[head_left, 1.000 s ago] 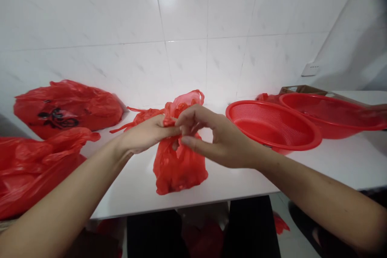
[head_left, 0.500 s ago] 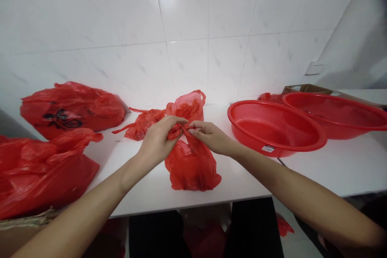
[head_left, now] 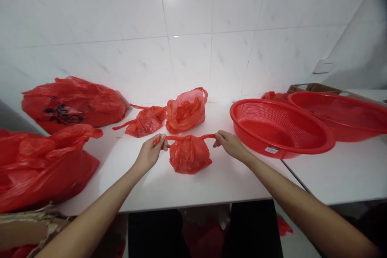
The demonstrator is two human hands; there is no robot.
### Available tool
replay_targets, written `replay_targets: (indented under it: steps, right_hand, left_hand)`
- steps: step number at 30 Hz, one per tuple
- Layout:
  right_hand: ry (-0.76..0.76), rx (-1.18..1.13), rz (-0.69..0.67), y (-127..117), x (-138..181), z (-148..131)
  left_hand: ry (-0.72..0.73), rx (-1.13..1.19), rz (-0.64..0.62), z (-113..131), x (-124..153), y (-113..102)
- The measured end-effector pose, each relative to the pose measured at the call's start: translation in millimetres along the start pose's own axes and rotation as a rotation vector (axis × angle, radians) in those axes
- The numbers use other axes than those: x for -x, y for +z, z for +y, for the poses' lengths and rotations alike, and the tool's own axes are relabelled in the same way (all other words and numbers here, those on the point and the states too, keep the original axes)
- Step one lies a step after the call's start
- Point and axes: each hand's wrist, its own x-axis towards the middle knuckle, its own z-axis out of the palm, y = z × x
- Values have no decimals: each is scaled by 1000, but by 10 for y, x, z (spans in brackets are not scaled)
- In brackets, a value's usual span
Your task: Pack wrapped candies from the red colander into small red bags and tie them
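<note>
A small red plastic bag (head_left: 189,155) sits on the white counter (head_left: 181,185) in front of me, knotted at its top. My left hand (head_left: 149,154) pinches the bag's left handle. My right hand (head_left: 229,144) pinches the right handle. The two handles are stretched out sideways, away from the knot. Behind it lie two more small red bags: an open one (head_left: 186,109) and a tied one (head_left: 144,121).
Two large filled red bags lie at the left, one by the wall (head_left: 74,102) and one at the counter's front (head_left: 42,167). A red colander basket (head_left: 281,129) and a red basin (head_left: 341,115) stand at the right. A white tiled wall backs the counter.
My hands moved apart from the bag's top, pulling the two handles outward and tightening the knot. The bag has become lower and rounder.
</note>
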Motion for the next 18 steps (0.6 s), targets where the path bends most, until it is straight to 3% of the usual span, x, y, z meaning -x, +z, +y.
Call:
replay_targets:
  steps: [4, 9, 18]
  right_hand:
    - [1, -18, 57, 324, -86, -170]
    - [8, 158, 91, 701, -303, -246]
    - [2, 335, 129, 699, -609, 194]
  left_hand:
    - [50, -71, 116, 59, -100, 324]
    - [9, -318, 123, -96, -269, 667]
    - [-160, -754, -5, -542, -494, 631]
